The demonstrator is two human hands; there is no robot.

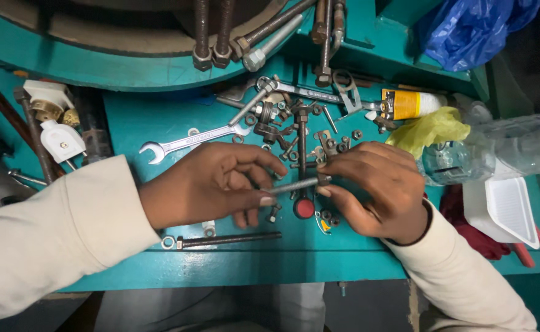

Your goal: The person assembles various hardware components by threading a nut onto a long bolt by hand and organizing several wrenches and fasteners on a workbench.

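Where right hand point(374, 187) grips bolt point(294, 185), end hidden.

Rod point(294, 184) ends hidden in hands; plastic bottle point(516, 147) cut by edge.

teal bench point(159, 117), silver spanner point(190, 140), seemingly red knob point(304, 208)

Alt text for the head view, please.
Two hands, left hand and right hand, hold a short metal rod between them over a teal bench strewn with nuts, bolts and a wrench.
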